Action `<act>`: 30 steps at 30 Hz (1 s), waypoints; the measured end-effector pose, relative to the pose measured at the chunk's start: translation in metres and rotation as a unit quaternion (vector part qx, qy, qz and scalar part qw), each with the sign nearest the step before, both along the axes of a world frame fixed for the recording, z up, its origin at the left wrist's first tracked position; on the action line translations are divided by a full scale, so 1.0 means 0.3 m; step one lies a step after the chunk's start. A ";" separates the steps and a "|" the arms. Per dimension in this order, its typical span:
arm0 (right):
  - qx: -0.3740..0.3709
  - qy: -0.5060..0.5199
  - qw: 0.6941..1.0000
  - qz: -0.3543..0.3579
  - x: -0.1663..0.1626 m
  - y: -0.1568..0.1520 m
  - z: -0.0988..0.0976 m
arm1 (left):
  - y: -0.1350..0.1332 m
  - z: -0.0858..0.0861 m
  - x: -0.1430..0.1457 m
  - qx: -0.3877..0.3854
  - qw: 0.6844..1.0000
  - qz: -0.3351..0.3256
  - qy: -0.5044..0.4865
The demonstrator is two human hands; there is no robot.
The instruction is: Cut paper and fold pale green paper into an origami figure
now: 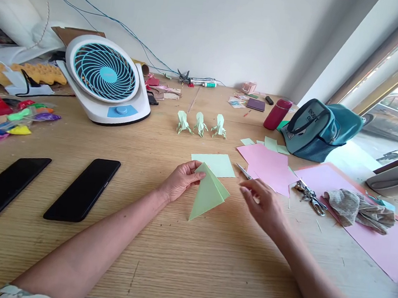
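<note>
My left hand (183, 181) pinches a folded light green sheet of paper (207, 195) near its top point, between thumb and fingers. The folded paper has a triangular shape, with its layers slightly parted on the right side. Just right of it is my right hand (264, 205), fingers bent, thumb and forefinger apart, and nothing visible between them. A pointed metal blade (243, 171) sticks out behind that hand; its other end is hidden. A flat pale green sheet (218, 164) lies beyond my left hand. Farther back stand three folded green paper figures (200, 124).
Pink paper (266, 165), scissors (309, 197) and a grey cloth (359, 211) lie to the right. A red bottle (277, 113) and teal bag (316, 130) stand behind. On the left are a fan (106, 80) and two black phones (83, 189), (6, 188).
</note>
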State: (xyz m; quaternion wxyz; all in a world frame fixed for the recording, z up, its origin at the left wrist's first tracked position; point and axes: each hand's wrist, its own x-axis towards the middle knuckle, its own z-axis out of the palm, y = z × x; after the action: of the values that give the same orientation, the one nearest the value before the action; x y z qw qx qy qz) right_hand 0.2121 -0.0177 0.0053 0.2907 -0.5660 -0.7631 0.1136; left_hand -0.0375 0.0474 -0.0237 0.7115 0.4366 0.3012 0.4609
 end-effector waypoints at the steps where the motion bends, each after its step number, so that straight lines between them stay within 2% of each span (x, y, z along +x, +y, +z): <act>1: -0.033 0.039 0.998 0.047 -0.031 -0.012 0.001 | -0.003 0.003 0.003 0.004 1.000 0.000 0.010; 2: -0.051 0.062 0.994 0.079 -0.058 -0.021 -0.002 | -0.006 0.006 0.005 0.009 1.000 0.000 0.021; 4: -0.056 0.089 0.991 0.088 -0.092 -0.032 -0.016 | -0.012 0.010 0.008 0.021 0.999 -0.006 0.044; 11: -0.025 0.073 0.996 0.047 -0.053 -0.014 -0.055 | -0.014 0.005 0.007 0.050 0.992 -0.022 0.110; 15: -0.023 0.090 0.996 -0.017 0.004 0.022 -0.049 | -0.005 -0.003 0.004 0.043 0.991 -0.004 0.126; 20: -0.040 0.126 0.984 -0.117 0.147 0.118 -0.043 | 0.002 -0.008 -0.002 0.033 0.992 0.008 0.120; 26: -0.038 0.144 0.963 -0.224 0.396 0.338 -0.036 | 0.007 -0.007 -0.006 -0.011 0.996 0.022 0.080; 30: -0.061 0.132 0.947 -0.286 0.523 0.459 -0.041 | 0.015 -0.017 -0.011 -0.031 0.998 0.019 0.046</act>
State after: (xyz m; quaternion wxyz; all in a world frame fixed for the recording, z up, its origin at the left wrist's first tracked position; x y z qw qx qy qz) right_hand 0.3690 0.1201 -0.0069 0.3744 -0.7566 -0.5159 0.1456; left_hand -0.0409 0.0519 -0.0288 0.7011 0.4293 0.3563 0.4441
